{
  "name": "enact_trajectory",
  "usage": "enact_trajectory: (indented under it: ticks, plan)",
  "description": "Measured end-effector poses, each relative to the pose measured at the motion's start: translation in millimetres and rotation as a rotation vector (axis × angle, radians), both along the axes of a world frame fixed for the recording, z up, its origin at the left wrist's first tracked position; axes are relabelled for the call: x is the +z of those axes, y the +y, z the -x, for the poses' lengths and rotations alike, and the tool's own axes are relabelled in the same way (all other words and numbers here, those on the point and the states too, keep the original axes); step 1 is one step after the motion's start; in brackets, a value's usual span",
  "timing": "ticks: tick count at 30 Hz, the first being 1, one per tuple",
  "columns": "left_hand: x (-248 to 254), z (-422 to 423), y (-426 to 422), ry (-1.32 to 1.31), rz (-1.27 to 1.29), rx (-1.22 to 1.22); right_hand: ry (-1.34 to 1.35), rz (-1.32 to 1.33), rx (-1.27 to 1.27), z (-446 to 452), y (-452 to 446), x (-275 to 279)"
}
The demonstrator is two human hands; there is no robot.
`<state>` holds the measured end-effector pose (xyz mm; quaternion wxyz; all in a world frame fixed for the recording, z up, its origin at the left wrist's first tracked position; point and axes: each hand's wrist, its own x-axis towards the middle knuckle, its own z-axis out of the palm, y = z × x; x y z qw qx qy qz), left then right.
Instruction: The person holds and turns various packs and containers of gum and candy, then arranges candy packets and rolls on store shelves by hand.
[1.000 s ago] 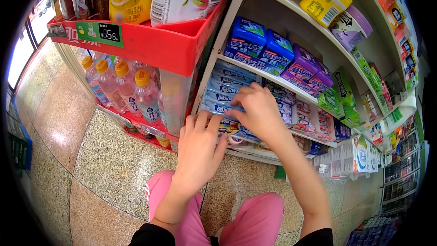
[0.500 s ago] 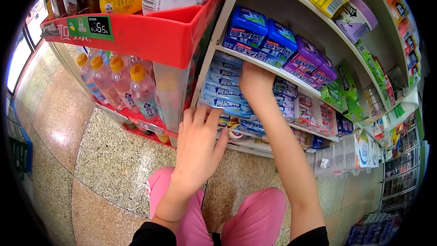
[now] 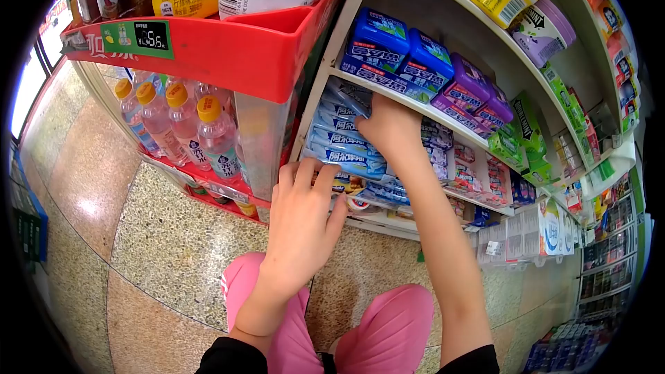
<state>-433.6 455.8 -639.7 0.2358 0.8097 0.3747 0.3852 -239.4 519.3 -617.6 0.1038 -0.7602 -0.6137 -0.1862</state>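
Observation:
My left hand [image 3: 302, 225] rests with its fingers apart and curved over the front edge of the low shelf, below the light blue candy rolls [image 3: 344, 140]. Nothing shows in it. My right hand [image 3: 393, 127] reaches into the compartment above and behind those rolls. Its fingers are mostly hidden under the shelf board [image 3: 388, 88], so what they hold, if anything, is out of sight. One light roll [image 3: 350, 95] lies tilted at the back, beside the right hand. Purple-and-white packs [image 3: 435, 149] are just right of my right wrist.
Blue gum tubs [image 3: 379, 38] and purple tubs [image 3: 465, 83] stand on the shelf above. A red display rack [image 3: 208, 55] with capped bottles [image 3: 183, 121] is at the left. Clear boxes [image 3: 509, 239] hang at the right. My knees are below, over the speckled floor [image 3: 173, 235].
My right hand has gone from above the front rolls deep into the compartment, and a roll at the back now lies tilted. My left hand stays at the shelf edge.

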Motion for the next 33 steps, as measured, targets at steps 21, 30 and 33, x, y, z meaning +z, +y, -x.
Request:
enact_trajectory:
  ticks: [21,30,33]
  plan:
    - [-1,1,0,0.001,-0.012,-0.001,0.342,-0.197,-0.021,40,-81,16]
    - [4,0,1,-0.115,0.036,0.034,0.602,-0.346,0.071,22,-156,20]
    - [8,-3,3,-0.411,0.368,-0.104,0.571,-0.375,0.182,8,-180,16]
